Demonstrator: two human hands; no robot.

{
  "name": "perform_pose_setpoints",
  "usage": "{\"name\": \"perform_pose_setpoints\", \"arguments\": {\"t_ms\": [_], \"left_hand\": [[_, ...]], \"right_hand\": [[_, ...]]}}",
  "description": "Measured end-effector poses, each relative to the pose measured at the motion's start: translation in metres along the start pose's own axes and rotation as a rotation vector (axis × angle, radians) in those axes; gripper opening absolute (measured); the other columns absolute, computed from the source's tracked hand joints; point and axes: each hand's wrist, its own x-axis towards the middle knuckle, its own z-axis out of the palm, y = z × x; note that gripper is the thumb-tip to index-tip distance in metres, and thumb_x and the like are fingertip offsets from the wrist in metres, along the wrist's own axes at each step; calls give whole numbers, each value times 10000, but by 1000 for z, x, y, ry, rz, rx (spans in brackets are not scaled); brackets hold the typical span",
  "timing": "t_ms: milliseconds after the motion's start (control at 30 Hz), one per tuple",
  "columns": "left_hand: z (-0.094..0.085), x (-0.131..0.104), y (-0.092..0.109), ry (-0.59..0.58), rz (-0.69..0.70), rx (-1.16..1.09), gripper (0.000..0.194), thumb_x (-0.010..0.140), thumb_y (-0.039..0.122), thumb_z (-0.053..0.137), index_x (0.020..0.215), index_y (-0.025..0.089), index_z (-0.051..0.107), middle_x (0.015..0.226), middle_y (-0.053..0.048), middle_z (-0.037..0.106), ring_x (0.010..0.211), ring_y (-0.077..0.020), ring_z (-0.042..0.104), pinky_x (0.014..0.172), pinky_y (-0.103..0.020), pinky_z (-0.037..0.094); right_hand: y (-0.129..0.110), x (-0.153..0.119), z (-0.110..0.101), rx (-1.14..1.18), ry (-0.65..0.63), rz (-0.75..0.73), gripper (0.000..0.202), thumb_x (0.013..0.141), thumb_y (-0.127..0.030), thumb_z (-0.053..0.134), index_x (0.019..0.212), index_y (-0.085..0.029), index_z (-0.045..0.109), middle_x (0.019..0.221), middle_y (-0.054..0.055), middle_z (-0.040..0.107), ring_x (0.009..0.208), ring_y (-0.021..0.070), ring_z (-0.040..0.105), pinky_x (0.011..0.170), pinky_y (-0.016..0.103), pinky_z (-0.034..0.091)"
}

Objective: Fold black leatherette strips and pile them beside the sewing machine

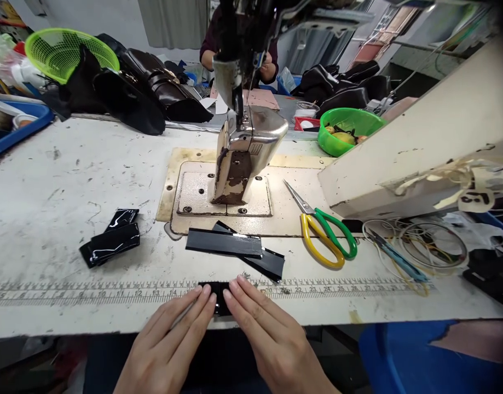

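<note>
A small glossy black piece (222,301) lies on the ruler markings near the table's front edge. From the left, my left hand (173,334) presses its fingertips on the piece, fingers held together and stretched. My right hand (267,334) does the same from the right, its fingers flat and extended. Just beyond the hands, two black strips (218,242) lie crossed in front of the machine plate. Several folded glossy black pieces (115,241) are stacked at the left. Scissors with yellow and green handles (323,232) rest at the right, blades pointing away.
The sewing machine post (238,164) stands mid-table, with its white arm (419,131) to the right. Behind are a green bowl (337,145), a lime basket (58,54) and black boots (152,82). Blue snips (399,260) lie among threads. A person sits across.
</note>
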Motion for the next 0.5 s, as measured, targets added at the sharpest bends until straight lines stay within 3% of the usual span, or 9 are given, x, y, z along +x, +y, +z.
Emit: {"name": "perform_pose_setpoints", "arguments": {"t_ms": [500], "left_hand": [[-1, 0, -2, 12, 27, 54, 412, 1031, 133, 391, 1409, 117, 553, 1440, -71, 604, 1420, -201, 453, 1133, -300, 440]], "right_hand": [[-2, 1, 2, -9, -21, 29, 500, 965, 43, 380, 1433, -56, 524, 1451, 125, 565, 1446, 235, 409, 1130, 350, 497]]}}
